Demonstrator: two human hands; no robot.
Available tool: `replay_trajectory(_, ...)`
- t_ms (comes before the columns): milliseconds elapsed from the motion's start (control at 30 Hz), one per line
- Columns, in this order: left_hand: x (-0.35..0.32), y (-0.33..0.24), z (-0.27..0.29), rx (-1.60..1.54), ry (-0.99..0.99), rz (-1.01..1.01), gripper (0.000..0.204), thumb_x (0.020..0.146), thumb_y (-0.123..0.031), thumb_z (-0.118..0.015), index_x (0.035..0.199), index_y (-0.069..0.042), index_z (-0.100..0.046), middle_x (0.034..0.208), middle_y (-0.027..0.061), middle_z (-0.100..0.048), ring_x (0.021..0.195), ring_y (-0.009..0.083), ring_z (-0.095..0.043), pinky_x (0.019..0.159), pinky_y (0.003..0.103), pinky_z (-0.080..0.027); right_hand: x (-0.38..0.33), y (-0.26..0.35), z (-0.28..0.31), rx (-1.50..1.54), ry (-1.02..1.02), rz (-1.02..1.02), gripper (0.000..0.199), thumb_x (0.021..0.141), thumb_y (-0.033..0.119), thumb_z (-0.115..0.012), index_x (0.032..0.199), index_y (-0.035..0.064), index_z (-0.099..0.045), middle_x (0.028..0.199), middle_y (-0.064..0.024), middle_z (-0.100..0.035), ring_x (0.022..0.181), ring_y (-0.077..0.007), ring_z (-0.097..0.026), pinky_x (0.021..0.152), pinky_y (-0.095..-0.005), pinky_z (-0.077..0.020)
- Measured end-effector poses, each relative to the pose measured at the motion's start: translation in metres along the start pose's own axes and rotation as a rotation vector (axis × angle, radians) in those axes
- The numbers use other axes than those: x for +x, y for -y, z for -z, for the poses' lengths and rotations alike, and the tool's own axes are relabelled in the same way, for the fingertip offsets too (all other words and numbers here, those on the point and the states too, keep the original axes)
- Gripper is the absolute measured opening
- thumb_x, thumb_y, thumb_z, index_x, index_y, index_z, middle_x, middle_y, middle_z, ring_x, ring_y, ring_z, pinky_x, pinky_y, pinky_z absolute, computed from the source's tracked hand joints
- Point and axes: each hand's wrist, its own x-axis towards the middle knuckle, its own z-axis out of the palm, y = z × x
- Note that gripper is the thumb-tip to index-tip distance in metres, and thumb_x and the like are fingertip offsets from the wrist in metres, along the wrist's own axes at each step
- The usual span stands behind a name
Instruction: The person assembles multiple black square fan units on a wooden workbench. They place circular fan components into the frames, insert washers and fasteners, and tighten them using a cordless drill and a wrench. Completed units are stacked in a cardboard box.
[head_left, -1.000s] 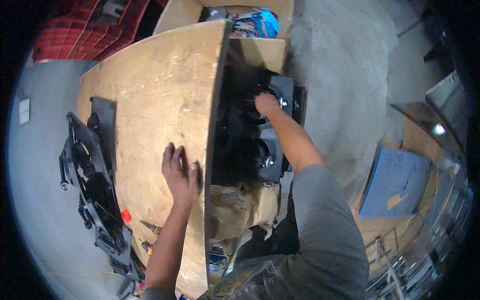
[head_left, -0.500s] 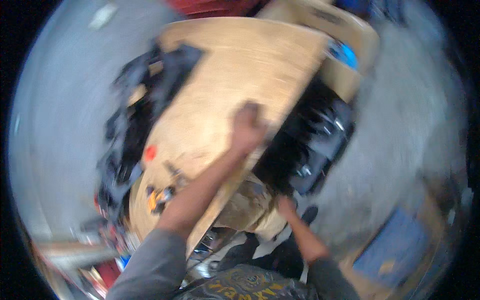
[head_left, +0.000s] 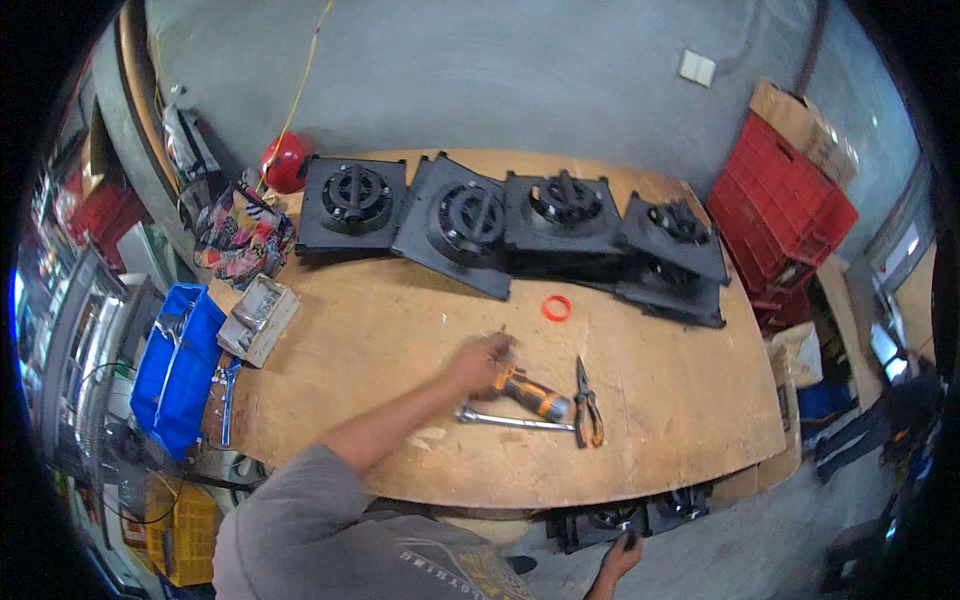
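You have black units [head_left: 474, 222] out from ten to two o'clock, other units [head_left: 588, 527] seemingly pending at five, left hand [head_left: 482, 364] gripping the drill [head_left: 538, 396], right hand [head_left: 621, 561] unclear.

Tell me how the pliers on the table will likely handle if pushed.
The pliers would probably feel stiff, given their metal-looking jaws. Lying flat, they seem likelier to slide than roll. Pushed leftward, they might nudge the silver wrench, whose end lies close beside them.
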Motion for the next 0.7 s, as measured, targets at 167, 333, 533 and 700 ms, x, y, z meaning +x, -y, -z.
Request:
replay_trajectory(167, 0.073, 0.064, 0.151, 0.126, -0.412, -0.129, 0.038, 0.086, -0.026, -0.065, 0.12, -0.009, -0.062, 0.107, 0.0169, -0.068, 0.099, 0.0359, -0.065, 0.087, 0.044, -0.052, 0.032, 0.172, -0.072, 0.194, 0.111, 0.247, 0.036, 0.085, 0.007, -0.062, 0.118, -0.0065, -0.061, 0.114, -0.0257, -0.062, 0.107, -0.0387, -0.06, 0.098, -0.0439, -0.047)
replay_trajectory(333, 0.174, 0.019, 0.17, 0.153, -0.3, -0.379, 0.043, 0.086, -0.029, -0.065, 0.123, -0.008, -0.059, 0.112, 0.0201, -0.067, 0.104, 0.0389, -0.064, 0.089, 0.047, -0.051, 0.038, 0.235, -0.13, -0.213, -0.02, 0.46, 0.048, 0.084, 0.022, -0.068, 0.124, -0.003, -0.059, 0.129, -0.0301, -0.052, 0.124, -0.0443, -0.047, 0.108, -0.05, -0.0371)
replay_trajectory(533, 0.319, -0.039, 0.143, 0.23, -0.107, -0.259, 0.06, 0.085, -0.039, -0.069, 0.134, -0.008, -0.051, 0.118, 0.0234, -0.065, 0.109, 0.0401, -0.062, 0.095, 0.048, -0.049, 0.036, 0.214, -0.145, -0.381, -0.084, 0.374, 0.048, 0.084, 0.029, -0.065, 0.119, -0.0026, -0.062, 0.131, -0.0301, -0.051, 0.124, -0.0454, -0.046, 0.106, -0.0544, -0.0364)
replay_trajectory(700, 0.399, -0.063, 0.095, 0.307, -0.183, -0.122, 0.064, 0.086, -0.041, -0.069, 0.138, -0.009, -0.05, 0.119, 0.0224, -0.064, 0.109, 0.0399, -0.062, 0.097, 0.048, -0.048, 0.038, 0.207, -0.152, -0.416, -0.123, 0.393, 0.044, 0.081, 0.027, -0.065, 0.114, -0.0012, -0.062, 0.127, -0.0276, -0.053, 0.122, -0.0438, -0.046, 0.105, -0.0557, -0.0353)
